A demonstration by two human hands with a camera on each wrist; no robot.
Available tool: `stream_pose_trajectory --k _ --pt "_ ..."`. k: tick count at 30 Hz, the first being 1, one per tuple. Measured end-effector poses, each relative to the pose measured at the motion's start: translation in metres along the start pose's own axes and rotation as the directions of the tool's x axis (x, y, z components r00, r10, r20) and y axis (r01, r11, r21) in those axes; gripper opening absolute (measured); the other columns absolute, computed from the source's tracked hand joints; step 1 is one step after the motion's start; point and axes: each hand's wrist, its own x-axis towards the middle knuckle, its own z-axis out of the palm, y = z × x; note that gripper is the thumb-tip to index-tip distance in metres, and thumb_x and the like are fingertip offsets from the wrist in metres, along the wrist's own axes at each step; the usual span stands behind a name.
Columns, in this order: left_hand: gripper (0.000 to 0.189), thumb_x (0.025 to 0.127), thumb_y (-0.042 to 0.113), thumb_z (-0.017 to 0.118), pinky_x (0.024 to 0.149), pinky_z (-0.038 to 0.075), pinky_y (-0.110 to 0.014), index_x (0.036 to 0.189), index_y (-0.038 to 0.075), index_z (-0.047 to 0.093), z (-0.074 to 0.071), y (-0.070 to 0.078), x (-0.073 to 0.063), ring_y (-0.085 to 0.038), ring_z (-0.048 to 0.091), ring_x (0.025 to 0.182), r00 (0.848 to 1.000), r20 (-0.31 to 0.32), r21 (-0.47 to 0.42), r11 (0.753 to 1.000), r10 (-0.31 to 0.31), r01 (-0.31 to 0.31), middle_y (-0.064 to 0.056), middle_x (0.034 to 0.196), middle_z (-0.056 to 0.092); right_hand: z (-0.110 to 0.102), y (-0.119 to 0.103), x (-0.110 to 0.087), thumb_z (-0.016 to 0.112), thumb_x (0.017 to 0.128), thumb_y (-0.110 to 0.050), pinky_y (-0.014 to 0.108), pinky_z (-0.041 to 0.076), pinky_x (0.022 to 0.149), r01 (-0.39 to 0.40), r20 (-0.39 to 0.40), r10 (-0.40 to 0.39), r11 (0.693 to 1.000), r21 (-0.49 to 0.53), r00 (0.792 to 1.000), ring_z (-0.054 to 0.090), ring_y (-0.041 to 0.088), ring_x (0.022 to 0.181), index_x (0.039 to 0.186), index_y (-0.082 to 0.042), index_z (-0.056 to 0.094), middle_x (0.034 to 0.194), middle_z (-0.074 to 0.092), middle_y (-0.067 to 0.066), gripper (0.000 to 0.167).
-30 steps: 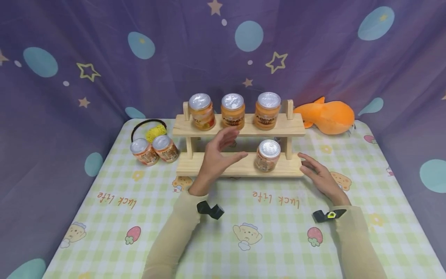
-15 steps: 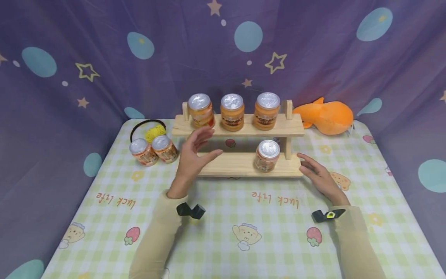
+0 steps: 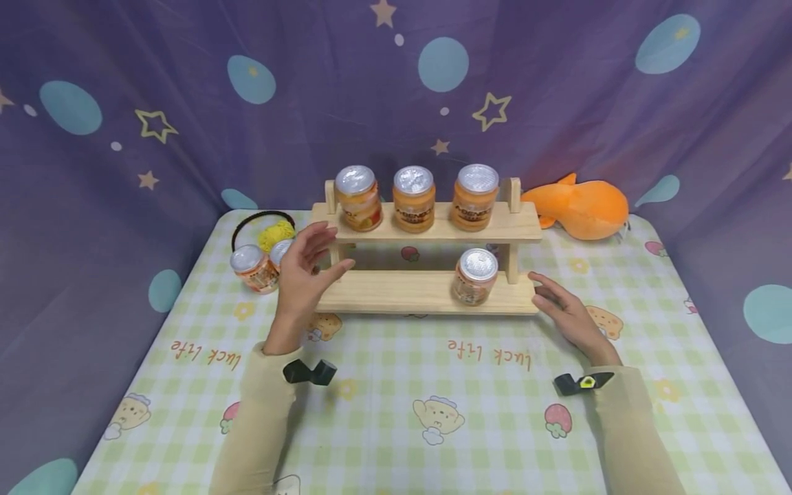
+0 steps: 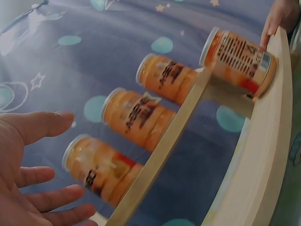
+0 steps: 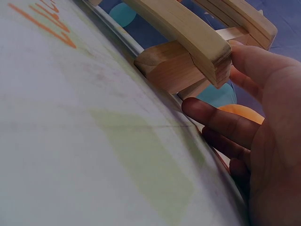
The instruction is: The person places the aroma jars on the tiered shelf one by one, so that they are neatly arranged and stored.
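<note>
My left hand is held in the air by the left end of the wooden two-tier shelf, thumb and fingers spread with nothing between them. Behind it, one orange-labelled can is partly hidden; a second such can stands beside that one on the cloth. At the shelf's right end, my right hand touches the lower board's end with its fingertips, as the right wrist view shows. Three cans with silver lids line the upper board. Another can stands towards the right of the lower board.
An orange plush toy lies behind the shelf's right side. To the left, behind the two cans, are a yellow fuzzy item and a dark curved band. A checked cloth covers the table; a purple curtain hangs behind.
My left hand has moved left, from in front of the shelf's middle to its left end, staying spread. My right hand, the cans and the shelf have stayed put.
</note>
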Motion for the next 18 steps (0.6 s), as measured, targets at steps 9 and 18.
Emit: stream_pose_trajectory --k 9,18 --pt "0.066 0.078 -0.014 0.075 0.098 0.049 -0.02 0.138 0.002 0.054 -0.026 -0.006 -0.003 -0.015 0.063 0.116 0.993 -0.114 -0.02 0.999 -0.042 0.039 -0.003 0.125 0.067 0.0 0.001 0.0 0.05 0.104 -0.041 0.015 0.038 0.099 0.013 -0.003 -0.013 1.0 0.001 1.0 0.046 -0.017 0.112 0.155 -0.026 0.038 0.146 0.054 0.016 0.055" --pt "0.061 0.079 -0.013 0.075 0.093 0.049 -0.022 0.132 0.012 0.06 -0.057 -0.014 -0.002 -0.011 0.064 0.11 0.963 -0.26 -0.04 0.997 -0.071 0.063 0.008 0.115 0.069 0.0 0.002 0.001 0.05 0.104 -0.042 0.025 0.038 0.103 0.004 -0.001 -0.004 1.0 -0.009 1.0 0.047 -0.016 0.111 0.156 -0.025 0.037 0.144 0.055 0.017 0.056"
